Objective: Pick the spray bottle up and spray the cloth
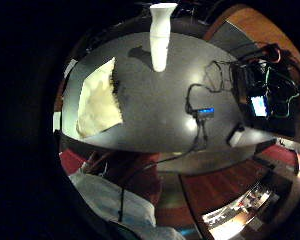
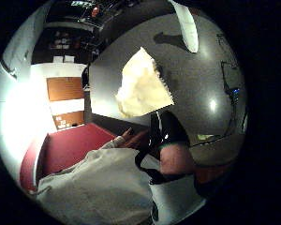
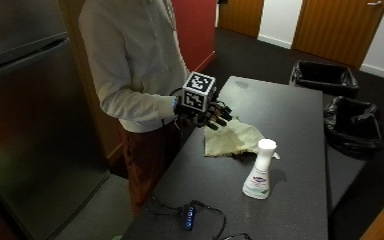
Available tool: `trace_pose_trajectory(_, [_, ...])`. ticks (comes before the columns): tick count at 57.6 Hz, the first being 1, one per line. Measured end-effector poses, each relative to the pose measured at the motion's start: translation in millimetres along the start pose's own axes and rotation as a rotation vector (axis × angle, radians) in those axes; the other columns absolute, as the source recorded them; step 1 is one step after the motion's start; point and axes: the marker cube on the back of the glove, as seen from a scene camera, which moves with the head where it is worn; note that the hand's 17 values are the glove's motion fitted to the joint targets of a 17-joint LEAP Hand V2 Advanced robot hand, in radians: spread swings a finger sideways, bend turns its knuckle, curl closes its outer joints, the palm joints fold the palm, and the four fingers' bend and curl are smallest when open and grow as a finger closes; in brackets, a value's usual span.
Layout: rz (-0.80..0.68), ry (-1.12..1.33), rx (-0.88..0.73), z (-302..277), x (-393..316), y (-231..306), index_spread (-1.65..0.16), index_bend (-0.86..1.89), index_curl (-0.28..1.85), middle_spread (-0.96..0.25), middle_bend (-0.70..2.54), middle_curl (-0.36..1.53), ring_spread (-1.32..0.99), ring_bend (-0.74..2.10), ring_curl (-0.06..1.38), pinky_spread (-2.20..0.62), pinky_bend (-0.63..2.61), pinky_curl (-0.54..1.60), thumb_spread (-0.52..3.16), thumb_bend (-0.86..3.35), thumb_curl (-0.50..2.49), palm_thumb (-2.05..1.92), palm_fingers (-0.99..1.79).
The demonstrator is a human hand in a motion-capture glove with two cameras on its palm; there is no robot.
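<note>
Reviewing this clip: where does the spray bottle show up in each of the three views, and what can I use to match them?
Outside view: spray bottle stands upright on the dark table, just beyond the yellow cloth.
Little finger side palm view: the bottle stands on the table beside the cloth.
Thumb side palm view: only part of the bottle shows, past the cloth.
Shared landmark: the cloth.
</note>
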Motion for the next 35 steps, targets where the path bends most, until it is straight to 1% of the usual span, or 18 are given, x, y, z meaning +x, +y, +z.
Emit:
trace_pose_trajectory(10, [0.024, -0.007, 0.060, -11.7, 13.8, 0.0, -0.42, 0.18, 0.35, -0.02, 0.18, 0.26, 0.08, 0.20, 0.22, 0.24, 0.33, 0.33, 1.00, -0.02, 0.45, 0.78, 0.13])
trace_pose_trajectory(26, [0.041, -0.054, 0.189, -6.6, 28.4, -9.0, -0.40, 0.14, 0.31, -0.02, 0.21, 0.29, 0.06, 0.21, 0.24, 0.24, 0.33, 0.34, 0.99, -0.02, 0.46, 0.78, 0.16])
trace_pose_trajectory(35, [0.077, -0.143, 0.298, -0.2, 35.4, -12.0, -0.37, 0.08, 0.25, -0.05, 0.28, 0.32, 0.03, 0.35, 0.28, 0.22, 0.34, 0.34, 0.98, -0.02, 0.47, 0.79, 0.32])
